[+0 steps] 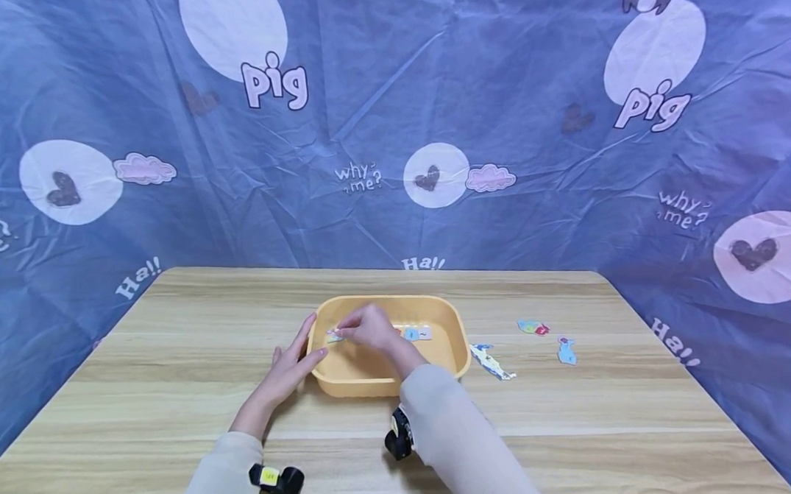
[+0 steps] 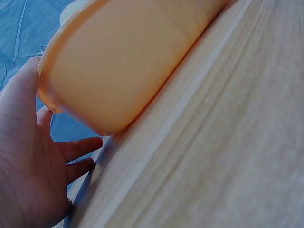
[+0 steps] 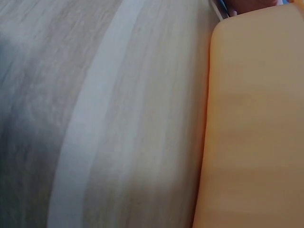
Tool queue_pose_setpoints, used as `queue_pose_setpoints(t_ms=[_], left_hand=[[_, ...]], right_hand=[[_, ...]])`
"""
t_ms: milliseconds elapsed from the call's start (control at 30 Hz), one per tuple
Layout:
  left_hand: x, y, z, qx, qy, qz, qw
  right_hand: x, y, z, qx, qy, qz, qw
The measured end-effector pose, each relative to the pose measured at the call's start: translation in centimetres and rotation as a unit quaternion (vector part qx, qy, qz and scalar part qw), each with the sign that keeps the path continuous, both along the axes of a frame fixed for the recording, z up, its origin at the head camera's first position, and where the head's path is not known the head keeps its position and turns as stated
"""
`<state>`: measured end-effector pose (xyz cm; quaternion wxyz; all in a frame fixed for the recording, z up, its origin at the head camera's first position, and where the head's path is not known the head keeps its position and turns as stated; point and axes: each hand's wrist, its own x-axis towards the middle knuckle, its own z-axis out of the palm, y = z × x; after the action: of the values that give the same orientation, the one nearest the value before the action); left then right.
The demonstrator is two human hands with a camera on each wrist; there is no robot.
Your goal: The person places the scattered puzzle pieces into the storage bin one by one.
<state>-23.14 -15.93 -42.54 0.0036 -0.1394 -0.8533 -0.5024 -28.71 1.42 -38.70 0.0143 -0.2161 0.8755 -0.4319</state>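
Note:
A yellow-orange plastic bin [image 1: 388, 386] stands on the wooden table. My left hand [image 1: 288, 371] grips its left rim, the thumb over the edge and other fingers outside the wall, as the left wrist view shows. My right hand [image 1: 370, 328] reaches inside, its fingertips pinching a small flat printed piece [image 1: 334, 337] near the left inner wall. To the right of that hand, several small printed pieces lie in a row, among them a blue piece [image 1: 410, 335] and a pale piece [image 1: 424, 333]. The right wrist view shows the bin's outer wall [image 3: 256, 114], with the right hand hidden.
Right of the bin lie a white-and-blue irregular piece [image 1: 492, 362], a green-and-red piece [image 1: 534, 327] and a light blue piece [image 1: 566, 351]. A blue printed cloth [image 1: 382, 233] hangs behind the wooden table [image 1: 177, 404] and at its sides.

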Motion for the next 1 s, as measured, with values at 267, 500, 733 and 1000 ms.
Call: queue_pose_setpoints(t_ms=[267, 500, 733, 1000], left_hand=[[-0.01, -0.01, -0.05, -0.007, 0.005, 0.008, 0.9999], [-0.04, 0.10, -0.03, -0.010, -0.001, 0.014, 0.9999], [-0.14, 0.18, -0.01, -0.009, -0.005, 0.010, 0.9999], [-0.10, 0.10, -0.08, -0.008, 0.000, 0.010, 0.9999]], right_hand=[[0.03, -0.32, -0.41, 0.039, -0.007, 0.028, 0.9988], [0.15, -0.29, -0.63, 0.071, 0.003, 0.032, 0.9969], [0.37, -0.37, -0.66, 0.102, 0.013, 0.040, 0.9939], [0.61, -0.75, -0.64, 0.133, 0.027, 0.037, 0.9900]])
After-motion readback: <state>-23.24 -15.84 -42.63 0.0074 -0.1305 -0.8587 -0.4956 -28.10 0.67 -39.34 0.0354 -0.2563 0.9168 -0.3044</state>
